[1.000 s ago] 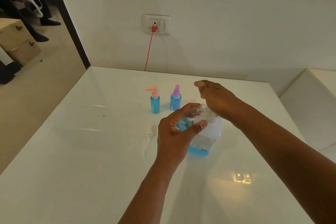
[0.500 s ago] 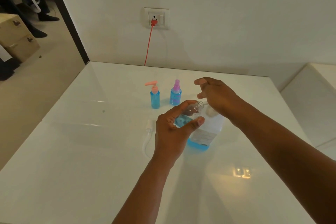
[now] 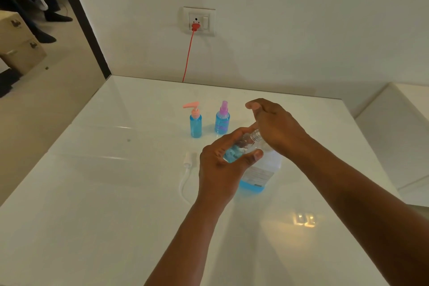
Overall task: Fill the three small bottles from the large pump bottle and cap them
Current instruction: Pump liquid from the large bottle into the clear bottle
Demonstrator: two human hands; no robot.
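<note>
My left hand (image 3: 222,165) grips a small clear bottle (image 3: 243,147), tilted, partly filled with blue liquid, its open threaded neck pointing up to the right. My right hand (image 3: 276,127) rests on top of the large pump bottle (image 3: 262,172), whose pump head is hidden beneath it; the small bottle's mouth sits right under that hand. The large bottle is translucent white with a little blue liquid at its base. Behind stand two capped small blue bottles: one with a pink pump (image 3: 195,121), one with a purple spray top (image 3: 222,118).
A white pump cap with its tube (image 3: 186,169) lies on the white table (image 3: 92,216) left of my left hand. A red cable (image 3: 188,53) runs from the wall socket down behind the table. A white ledge is at right. A seated person is at far upper left.
My right hand has shifted slightly lower on the pump top. The left hand keeps the small bottle tilted under it. The view has tipped down a little.
</note>
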